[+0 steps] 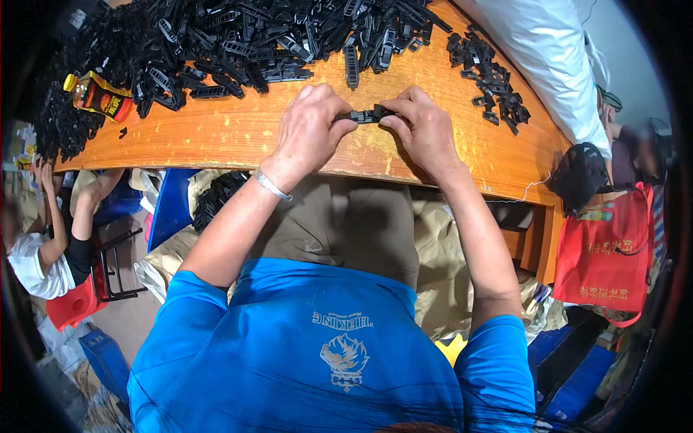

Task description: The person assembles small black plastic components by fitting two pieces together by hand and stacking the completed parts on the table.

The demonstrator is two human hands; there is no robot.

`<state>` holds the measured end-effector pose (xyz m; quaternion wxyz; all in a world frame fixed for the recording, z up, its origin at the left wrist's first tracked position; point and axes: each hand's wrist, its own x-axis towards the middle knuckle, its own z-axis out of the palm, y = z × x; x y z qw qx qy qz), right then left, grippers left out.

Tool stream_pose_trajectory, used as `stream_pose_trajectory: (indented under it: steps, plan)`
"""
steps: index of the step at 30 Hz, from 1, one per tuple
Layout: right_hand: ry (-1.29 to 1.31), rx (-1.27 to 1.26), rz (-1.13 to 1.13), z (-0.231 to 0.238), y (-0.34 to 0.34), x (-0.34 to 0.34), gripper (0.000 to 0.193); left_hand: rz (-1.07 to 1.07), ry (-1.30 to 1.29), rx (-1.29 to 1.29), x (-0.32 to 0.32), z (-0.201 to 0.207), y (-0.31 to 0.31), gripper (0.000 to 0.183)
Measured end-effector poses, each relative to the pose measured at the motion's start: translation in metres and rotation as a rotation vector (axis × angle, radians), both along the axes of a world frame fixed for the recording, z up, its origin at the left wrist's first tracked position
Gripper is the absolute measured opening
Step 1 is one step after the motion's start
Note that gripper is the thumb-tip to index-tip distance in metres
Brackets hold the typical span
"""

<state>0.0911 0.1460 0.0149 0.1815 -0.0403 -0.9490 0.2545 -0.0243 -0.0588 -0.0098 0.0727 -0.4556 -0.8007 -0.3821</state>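
Note:
Between my two hands, just above the near part of the wooden table (pixel 231 137), is a small black plastic part (pixel 364 115). My left hand (pixel 310 130) pinches its left end between thumb and fingers. At the other end, my right hand (pixel 422 130) grips it the same way. Fingertips cover both ends, so only the middle of the part shows. A slotted black plastic strip (pixel 351 66) lies on the table beyond my hands, at the edge of a large heap of similar black parts (pixel 238 43).
A smaller group of black pieces (pixel 494 83) lies at the right, beside a big white sack (pixel 541 58). A bottle with a yellow cap (pixel 101 96) rests on its side at the left. A red bag (pixel 603 252) hangs off the right end. Another person (pixel 50 252) sits at far left.

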Motion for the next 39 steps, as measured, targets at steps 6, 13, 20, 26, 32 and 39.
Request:
stream_pose_trajectory:
  steps: [6, 13, 20, 26, 32, 39]
  plan:
    - [-0.014, 0.103, 0.074, 0.004, 0.004, -0.003, 0.018, -0.021, 0.024, 0.031, 0.002, 0.003, 0.006, 0.017]
    - [0.016, 0.217, 0.233, 0.007, -0.008, -0.023, 0.017, -0.011, -0.010, -0.004, -0.002, 0.002, -0.007, 0.018]
    - [0.053, 0.238, -0.237, 0.000, 0.083, 0.044, 0.017, 0.225, -0.248, -0.238, -0.009, 0.044, -0.178, 0.030]
    - [-0.195, 0.665, -0.277, 0.008, 0.151, 0.038, 0.025, 0.135, -0.104, -0.139, -0.011, 0.058, -0.081, 0.039]
    - [-0.210, 0.638, -0.202, 0.021, 0.145, 0.015, 0.015, 0.202, 0.020, -0.162, -0.024, 0.034, 0.033, 0.054]
    - [-0.087, -0.189, -0.192, 0.012, 0.046, 0.024, 0.023, 0.273, 0.076, -0.144, -0.034, 0.013, 0.058, 0.038]
